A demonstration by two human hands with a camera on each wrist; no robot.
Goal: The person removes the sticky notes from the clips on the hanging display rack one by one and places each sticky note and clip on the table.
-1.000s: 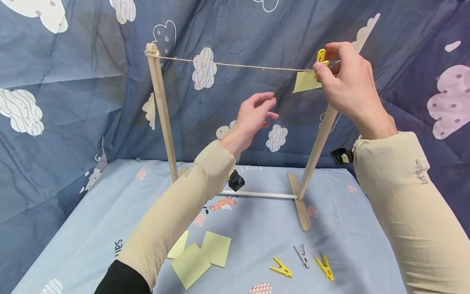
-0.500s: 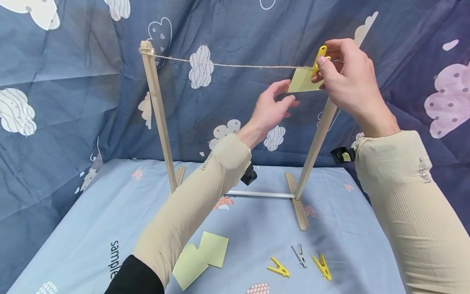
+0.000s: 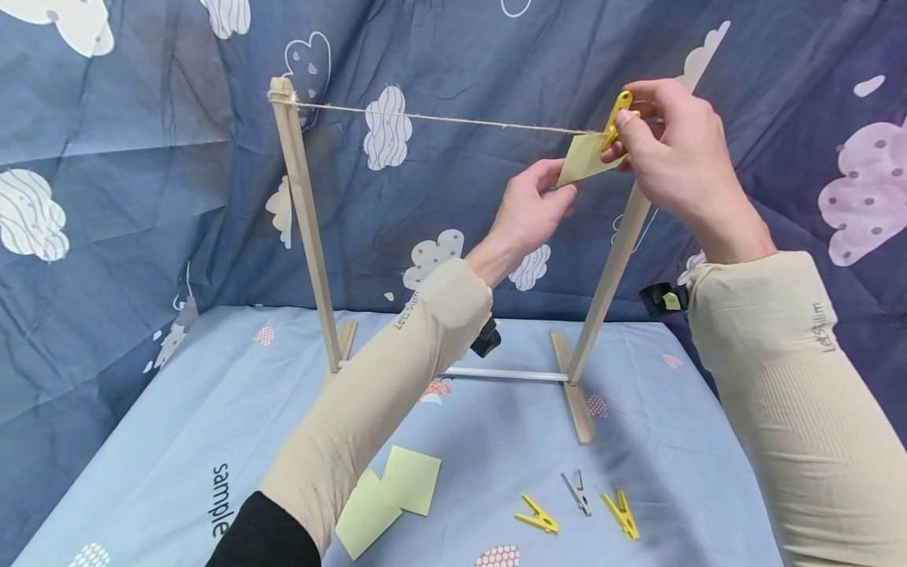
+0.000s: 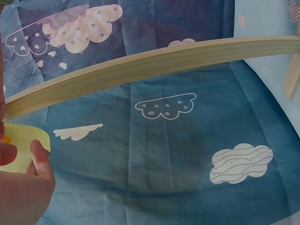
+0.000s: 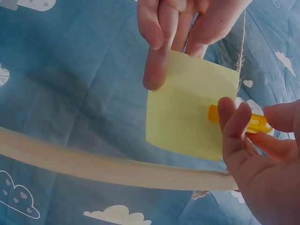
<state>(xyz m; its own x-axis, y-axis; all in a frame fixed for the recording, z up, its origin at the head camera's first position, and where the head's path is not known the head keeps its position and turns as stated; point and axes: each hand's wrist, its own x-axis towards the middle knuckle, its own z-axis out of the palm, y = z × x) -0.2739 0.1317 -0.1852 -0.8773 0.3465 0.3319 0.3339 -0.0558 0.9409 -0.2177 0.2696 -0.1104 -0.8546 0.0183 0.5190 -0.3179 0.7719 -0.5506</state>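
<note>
My right hand (image 3: 676,157) pinches a yellow clothespin (image 3: 615,122) at the right end of a string (image 3: 453,120). A pale yellow square of note paper (image 3: 584,156) hangs under that clothespin, its top edge along the string. At the paper's lower left side, my left hand (image 3: 531,206) pinches it between thumb and fingers. From behind, in the right wrist view, a left finger (image 5: 155,70) lies over one corner of the paper (image 5: 185,108), and the yellow clothespin (image 5: 257,123) overlaps its edge. How far the clothespin bites over the string is hidden by my fingers.
Two wooden posts (image 3: 306,213) (image 3: 611,283) hold up the string, with a white bar (image 3: 510,374) joining their feet. More yellow note squares (image 3: 411,479) lie on the light blue cloth. Two yellow clothespins (image 3: 538,516) and a grey one (image 3: 577,494) lie front right.
My left hand has moved right and up to the hanging paper and now grips its lower left side. The paper has tilted a little. The right hand stays at the clothespin.
</note>
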